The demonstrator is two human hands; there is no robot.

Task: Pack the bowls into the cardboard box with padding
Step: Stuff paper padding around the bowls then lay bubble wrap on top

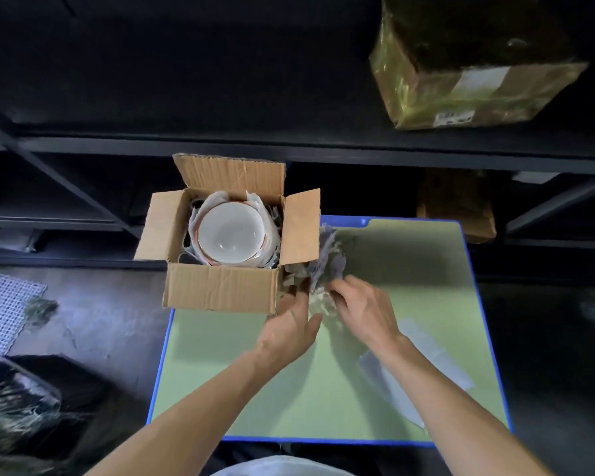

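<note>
Green mat: cardboard box is set open, white bowls stacked inside. Crumpled paper padding is gripped just right of box by right hand; left hand, nearer box, touches it, hold unclear.

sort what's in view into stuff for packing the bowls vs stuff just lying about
For the job: cardboard box, bowls inside it, crumpled padding, left hand and right hand at it.
Lying about: wrapped parcel on shelf, white mesh sheet, brown box behind.
</note>
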